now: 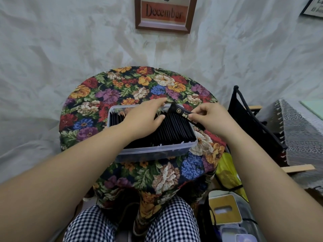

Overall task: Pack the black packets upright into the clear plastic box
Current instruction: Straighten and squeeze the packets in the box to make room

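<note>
Left hand: grip apart, fingers straight, resting on the black packets standing upright in the clear plastic box on the floral counter. A single packet, tilted above the box's far right corner, is clamped in the right hand grip.

One wide-angle camera, worn on the person's head, faces forward and steeply down. It sits close above the floral-covered table, with the clear plastic box near the middle of the view, checked trousers at the near edge and the wall far.
</note>
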